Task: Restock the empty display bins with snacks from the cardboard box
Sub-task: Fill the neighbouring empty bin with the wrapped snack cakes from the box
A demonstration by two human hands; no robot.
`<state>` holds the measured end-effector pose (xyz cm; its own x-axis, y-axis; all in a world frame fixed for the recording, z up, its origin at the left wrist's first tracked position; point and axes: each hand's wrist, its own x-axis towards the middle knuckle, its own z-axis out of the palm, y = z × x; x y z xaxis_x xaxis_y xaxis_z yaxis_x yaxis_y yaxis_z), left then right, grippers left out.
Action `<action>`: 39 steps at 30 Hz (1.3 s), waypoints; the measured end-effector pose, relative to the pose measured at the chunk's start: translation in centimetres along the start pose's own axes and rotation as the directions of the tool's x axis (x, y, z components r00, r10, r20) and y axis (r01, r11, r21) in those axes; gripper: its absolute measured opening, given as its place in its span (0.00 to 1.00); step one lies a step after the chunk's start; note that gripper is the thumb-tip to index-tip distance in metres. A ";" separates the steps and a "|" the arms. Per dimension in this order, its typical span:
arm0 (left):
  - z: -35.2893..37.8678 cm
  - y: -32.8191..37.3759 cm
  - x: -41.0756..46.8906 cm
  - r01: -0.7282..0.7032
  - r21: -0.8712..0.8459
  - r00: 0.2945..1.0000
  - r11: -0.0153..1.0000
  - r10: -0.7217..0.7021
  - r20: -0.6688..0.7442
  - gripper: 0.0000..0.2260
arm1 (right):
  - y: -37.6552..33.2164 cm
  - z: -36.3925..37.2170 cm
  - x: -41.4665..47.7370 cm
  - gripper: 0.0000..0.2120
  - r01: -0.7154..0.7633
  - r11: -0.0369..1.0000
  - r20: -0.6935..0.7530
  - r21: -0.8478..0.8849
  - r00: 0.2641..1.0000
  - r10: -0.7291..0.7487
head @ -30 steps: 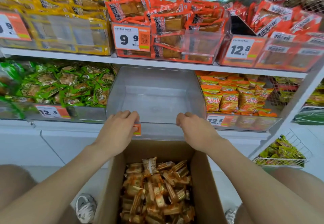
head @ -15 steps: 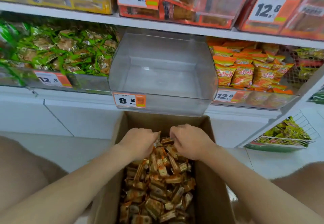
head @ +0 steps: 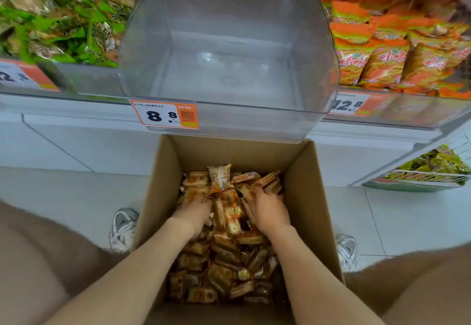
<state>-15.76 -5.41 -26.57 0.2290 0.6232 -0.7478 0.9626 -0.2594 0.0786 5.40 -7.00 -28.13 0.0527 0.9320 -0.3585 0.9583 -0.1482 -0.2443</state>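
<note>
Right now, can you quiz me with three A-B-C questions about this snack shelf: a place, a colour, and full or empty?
1. Where is the cardboard box?
A. on the shelf
B. below the front of the clear bin
C. in a wire basket

2. What colour are the snack packs left of it?
A. green
B. blue
C. purple

3. The clear bin is:
A. full
B. half full
C. empty

Answers: B, the open box sits below the 8.8 price tag; A, green wrappers fill that bin; C, only bare plastic shows inside.
</note>
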 end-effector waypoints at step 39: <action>-19.9 -1.9 -20.3 -0.765 -0.323 0.534 0.557 0.267 -0.802 0.21 | -8.2 -26.6 -8.5 0.16 0.360 0.619 -0.216 0.698 0.930 -0.298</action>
<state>-19.30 -2.90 1.56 0.4957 0.8553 0.1508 0.4078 -0.3825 0.8291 4.57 -4.92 0.87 -0.1758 0.9822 -0.0663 0.4158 0.0131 -0.9094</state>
